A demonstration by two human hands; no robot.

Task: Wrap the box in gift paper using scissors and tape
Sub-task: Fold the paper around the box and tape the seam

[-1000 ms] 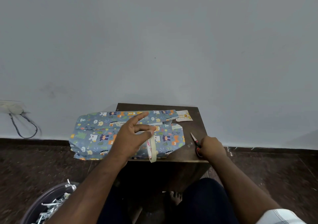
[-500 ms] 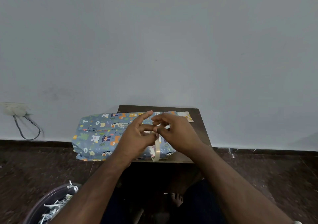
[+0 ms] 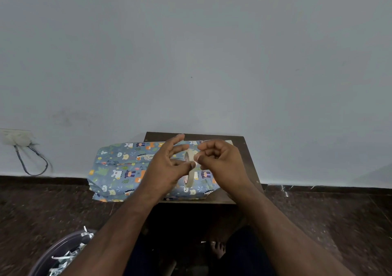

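Both hands hold a roll of tape above the wrapped box, at the centre of the frame.

The left hand (image 3: 167,167) grips the tape roll (image 3: 189,167) on edge with thumb and curled lower fingers, its index finger stretched out; the right hand (image 3: 220,161) pinches at the roll's rim with curled fingers. Beneath them the box (image 3: 118,169), covered in blue animal-print gift paper, lies on the small dark table (image 3: 248,159) and overhangs its left edge. A bin (image 3: 61,252) with paper scraps sits lower left.
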